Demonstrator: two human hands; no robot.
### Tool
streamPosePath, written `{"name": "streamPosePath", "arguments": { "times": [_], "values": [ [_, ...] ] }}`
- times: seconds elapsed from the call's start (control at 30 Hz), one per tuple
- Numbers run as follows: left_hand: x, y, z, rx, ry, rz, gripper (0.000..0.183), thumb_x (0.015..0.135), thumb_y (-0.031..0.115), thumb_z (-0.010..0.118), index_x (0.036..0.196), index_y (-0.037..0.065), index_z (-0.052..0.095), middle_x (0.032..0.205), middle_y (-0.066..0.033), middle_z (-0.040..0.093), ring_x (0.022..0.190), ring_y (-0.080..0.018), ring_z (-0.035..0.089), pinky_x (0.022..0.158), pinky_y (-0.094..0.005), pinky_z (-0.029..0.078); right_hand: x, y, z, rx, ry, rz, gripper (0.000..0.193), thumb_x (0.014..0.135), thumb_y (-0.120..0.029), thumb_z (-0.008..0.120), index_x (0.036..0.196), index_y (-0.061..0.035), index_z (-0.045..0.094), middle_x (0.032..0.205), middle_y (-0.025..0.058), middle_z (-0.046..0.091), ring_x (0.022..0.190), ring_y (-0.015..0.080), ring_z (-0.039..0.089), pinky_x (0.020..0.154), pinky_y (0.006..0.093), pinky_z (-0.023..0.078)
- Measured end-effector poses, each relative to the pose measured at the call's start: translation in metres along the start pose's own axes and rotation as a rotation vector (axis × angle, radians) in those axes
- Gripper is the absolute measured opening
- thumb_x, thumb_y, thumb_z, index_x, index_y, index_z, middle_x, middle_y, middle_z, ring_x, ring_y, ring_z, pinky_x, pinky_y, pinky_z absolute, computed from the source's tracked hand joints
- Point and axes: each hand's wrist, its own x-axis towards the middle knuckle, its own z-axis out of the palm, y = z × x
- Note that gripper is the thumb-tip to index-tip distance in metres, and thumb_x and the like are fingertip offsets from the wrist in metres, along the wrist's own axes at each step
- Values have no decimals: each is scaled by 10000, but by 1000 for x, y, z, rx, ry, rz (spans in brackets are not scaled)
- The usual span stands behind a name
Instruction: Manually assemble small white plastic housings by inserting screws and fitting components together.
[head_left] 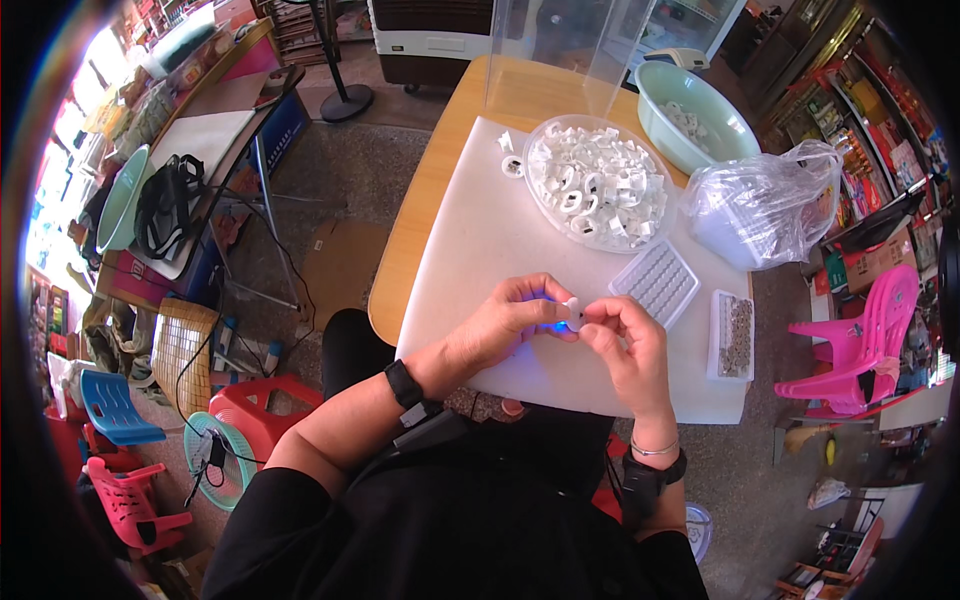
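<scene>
Fingers [540, 312] of both hands are closed on one tiny thing: a small white part [573, 311], pinched between the left hand [512, 318] and the right hand [630, 350]. It's right at the fingertips, held up over the white board [460, 285] rather than lying on it. Left thumb and index have it from the left, and the right thumb and index meet it from the right. Exactly how each fingertip sits on it is too small to tell. There's a blue glow [558, 326] just below the left fingers, with some of it spilling onto the board.

Straight ahead of the fingers is a round tray [590, 243] heaped with white bits [600, 185], plus a couple of loose pieces [512, 166] beside its left edge. Near the right fingers, ahead and a bit to the right, there's a ribbed tray [655, 282], tilted at an angle. Further right of them sits a narrow box [716, 340] of tiny grayish stuff [738, 335]. Well beyond the fingers, ahead and right, you've got a clear bag [765, 205] and a green basin [657, 122]. The wooden counter [420, 225] shows past the board's edge, left of the fingers.
</scene>
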Motion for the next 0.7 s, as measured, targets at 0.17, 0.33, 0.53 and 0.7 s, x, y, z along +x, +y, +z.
{"name": "streamPosePath", "arguments": {
  "times": [0.17,0.33,0.53,0.7],
  "values": [
    [2,0,0,48,-55,32,201,880,149,658,992,-1,584,936,-108,660,878,-179,647,824,-291,508,1,-7,0,-106,48,-28,133,848,1,646,979,22,640,879,77,641,706,152,623,642,270,498],
    [3,-2,-1,63,-62,35,207,878,150,668,988,-9,593,934,-107,666,885,-178,649,831,-292,509,1,-5,2,-189,45,-61,142,855,1,637,996,17,646,881,85,641,721,166,635,641,277,502],
    [2,0,-1,131,-73,3,234,869,161,685,1012,-4,600,946,-101,671,889,-172,655,835,-296,509,-1,-3,3,-274,14,-80,145,828,4,632,971,9,609,864,112,613,726,257,630,637,344,502],
    [3,-2,-3,88,-91,8,242,865,157,696,1022,-1,600,950,-98,674,900,-169,657,835,-301,511,1,2,6,-401,9,-222,160,817,3,616,970,-4,570,849,126,579,750,313,599,656,399,484]
  ]
}}
